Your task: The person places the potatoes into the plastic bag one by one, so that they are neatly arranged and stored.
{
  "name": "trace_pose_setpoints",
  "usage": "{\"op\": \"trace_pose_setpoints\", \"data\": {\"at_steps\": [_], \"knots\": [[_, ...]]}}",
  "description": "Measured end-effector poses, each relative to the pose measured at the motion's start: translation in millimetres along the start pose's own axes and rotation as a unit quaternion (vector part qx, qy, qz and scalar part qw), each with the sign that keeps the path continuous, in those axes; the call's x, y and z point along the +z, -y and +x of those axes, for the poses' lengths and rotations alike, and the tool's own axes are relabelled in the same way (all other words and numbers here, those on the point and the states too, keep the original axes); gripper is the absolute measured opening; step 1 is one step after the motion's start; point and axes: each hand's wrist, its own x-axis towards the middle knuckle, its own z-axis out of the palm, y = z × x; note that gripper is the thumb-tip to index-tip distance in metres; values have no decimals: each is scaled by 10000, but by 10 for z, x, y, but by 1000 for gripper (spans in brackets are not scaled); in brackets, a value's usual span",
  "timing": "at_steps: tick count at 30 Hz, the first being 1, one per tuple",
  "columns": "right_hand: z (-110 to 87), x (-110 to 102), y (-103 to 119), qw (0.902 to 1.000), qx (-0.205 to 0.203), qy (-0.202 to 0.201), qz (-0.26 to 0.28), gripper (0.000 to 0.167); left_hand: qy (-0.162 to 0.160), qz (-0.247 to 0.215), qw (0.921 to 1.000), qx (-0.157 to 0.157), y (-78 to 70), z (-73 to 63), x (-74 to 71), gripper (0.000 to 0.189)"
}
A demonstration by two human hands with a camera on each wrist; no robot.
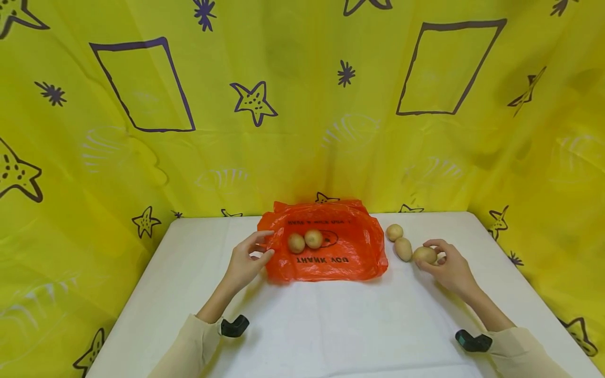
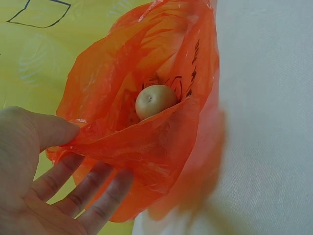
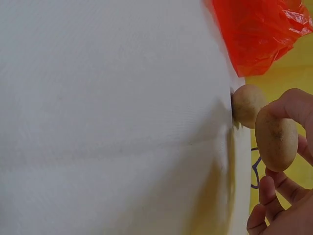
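A red plastic bag (image 1: 350, 265) with dark printed lettering lies spread at the middle of the table's far side. Two potatoes (image 1: 313, 239) show within it; the left wrist view shows one potato (image 2: 155, 101) behind the bag's raised edge. My left hand (image 1: 249, 261) pinches that edge at the bag's left side, thumb on top, the other fingers spread beneath. To the right of the bag, my right hand (image 1: 449, 268) holds a potato (image 3: 276, 139) between thumb and fingers. Two more potatoes (image 1: 403, 249) lie on the table between the bag and this hand.
The white-covered table (image 1: 321, 325) extends in front of both hands. A yellow curtain (image 1: 302, 157) with printed stars and fish closes off the back and sides. Each wrist wears a small black device (image 1: 235, 326) near the sleeve.
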Motion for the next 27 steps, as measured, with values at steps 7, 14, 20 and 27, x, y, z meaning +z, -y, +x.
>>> {"op": "trace_pose_setpoints", "data": {"at_steps": [7, 14, 20, 27], "knots": [[-7, -42, 72, 9995, -253, -181, 4, 48, 39, -3, 10000, -47, 1, 4, 6, 37], [-37, -89, 136, 9985, -473, -275, 60, 47, 34, 35, 10000, -56, 309, 73, 54, 40], [-78, -117, 188, 9976, -626, -293, 40, 49, 68, 2, 10000, -38, 435, 99, 44, 40], [-126, -142, 263, 9964, -776, -341, 86, 48, 84, 1, 10000, 49, 432, 93, 25, 39]]}}
